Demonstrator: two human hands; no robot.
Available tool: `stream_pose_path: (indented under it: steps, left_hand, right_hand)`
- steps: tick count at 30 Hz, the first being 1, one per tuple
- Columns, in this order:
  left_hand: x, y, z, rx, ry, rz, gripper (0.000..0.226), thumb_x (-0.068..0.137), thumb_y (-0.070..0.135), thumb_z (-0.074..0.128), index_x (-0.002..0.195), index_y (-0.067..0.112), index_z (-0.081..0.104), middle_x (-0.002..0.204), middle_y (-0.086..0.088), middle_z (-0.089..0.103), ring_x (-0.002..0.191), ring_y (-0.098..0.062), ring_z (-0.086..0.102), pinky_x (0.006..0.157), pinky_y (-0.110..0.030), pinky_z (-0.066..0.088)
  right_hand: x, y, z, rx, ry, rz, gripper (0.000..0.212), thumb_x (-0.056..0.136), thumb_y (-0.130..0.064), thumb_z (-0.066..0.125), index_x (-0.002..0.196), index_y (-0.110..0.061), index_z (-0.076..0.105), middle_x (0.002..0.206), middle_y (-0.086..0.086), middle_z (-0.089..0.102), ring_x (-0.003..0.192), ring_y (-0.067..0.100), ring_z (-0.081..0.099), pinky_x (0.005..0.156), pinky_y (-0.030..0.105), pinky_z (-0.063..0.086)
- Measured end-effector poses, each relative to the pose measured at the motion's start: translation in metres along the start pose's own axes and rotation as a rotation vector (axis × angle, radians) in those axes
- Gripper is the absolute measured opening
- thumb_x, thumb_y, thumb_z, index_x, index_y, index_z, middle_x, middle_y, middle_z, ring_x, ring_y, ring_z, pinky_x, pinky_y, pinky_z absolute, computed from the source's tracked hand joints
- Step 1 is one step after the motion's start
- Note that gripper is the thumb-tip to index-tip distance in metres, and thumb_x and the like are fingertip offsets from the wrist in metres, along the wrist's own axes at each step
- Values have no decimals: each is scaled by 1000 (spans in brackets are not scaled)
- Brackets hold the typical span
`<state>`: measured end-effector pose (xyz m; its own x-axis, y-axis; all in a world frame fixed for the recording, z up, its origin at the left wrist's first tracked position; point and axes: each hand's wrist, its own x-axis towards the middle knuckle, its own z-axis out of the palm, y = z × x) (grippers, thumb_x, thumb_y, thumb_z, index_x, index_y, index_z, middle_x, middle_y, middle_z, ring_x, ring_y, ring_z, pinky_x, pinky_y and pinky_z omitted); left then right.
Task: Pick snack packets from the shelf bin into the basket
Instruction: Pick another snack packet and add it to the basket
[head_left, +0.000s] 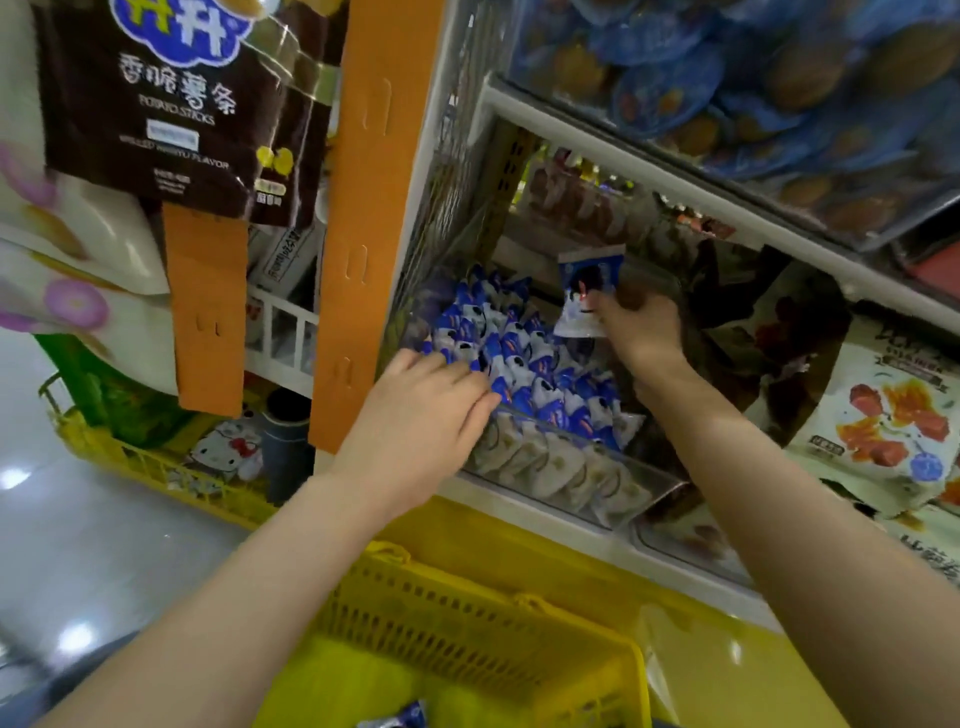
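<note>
One blue-and-white snack packet (589, 296) is pinched by its lower edge in the right hand (641, 327) above the shelf bin (582, 457) at frame centre, likely light, crinkly and slippery, while the left hand (421, 421) rests spread-fingered on the packets in the bin, holding none, above the yellow basket (467, 618)

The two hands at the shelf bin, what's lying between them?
In the head view, the heap of blue-and-white packets in the bin fills the stretch between the left hand and the right hand, which holds one packet up.
</note>
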<state>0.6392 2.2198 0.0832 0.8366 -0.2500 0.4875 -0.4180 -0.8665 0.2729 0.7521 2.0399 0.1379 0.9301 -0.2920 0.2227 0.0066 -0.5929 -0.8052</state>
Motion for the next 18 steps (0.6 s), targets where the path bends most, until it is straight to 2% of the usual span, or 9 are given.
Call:
stream_pose_path:
  steps: [3, 6, 11, 13, 18]
  left_hand:
    - [1, -1, 3, 7, 59, 23, 43, 94, 32, 29, 85, 14, 66, 78, -1, 67, 73, -23, 57, 74, -36, 39]
    - [2, -4, 7, 12, 107, 53, 39, 94, 30, 32, 82, 15, 66, 75, 0, 66, 71, -21, 56, 72, -35, 42]
    - [2, -2, 13, -6, 151, 36, 37, 93, 28, 35, 79, 15, 66, 75, 0, 66, 71, -21, 56, 71, -36, 39]
    - [3, -2, 14, -19, 159, 30, 36, 92, 28, 36, 78, 15, 66, 75, 0, 66, 70, -20, 56, 70, -36, 40]
    - [4, -2, 15, -29, 157, 21, 36, 93, 28, 35, 79, 16, 66, 73, 2, 65, 70, -19, 53, 69, -34, 35]
  right_hand:
    - [43, 10, 15, -158, -84, 51, 42, 92, -31, 53, 125, -5, 51, 127, 16, 55, 114, 30, 53, 96, 36, 42]
    - [70, 14, 29, -215, -120, 1, 43, 92, -23, 56, 128, -2, 48, 132, 19, 51, 118, 32, 51, 99, 39, 42]
    - [88, 20, 43, -466, -156, -110, 41, 89, -23, 60, 124, -4, 52, 128, 17, 54, 115, 32, 52, 94, 36, 41]
    - [91, 22, 46, -544, -195, -165, 40, 89, -21, 61, 125, -6, 53, 128, 16, 54, 115, 31, 52, 96, 36, 40]
    - [92, 21, 54, -550, -270, -220, 37, 87, -20, 62, 122, -8, 55, 124, 15, 56, 111, 30, 53, 82, 29, 38]
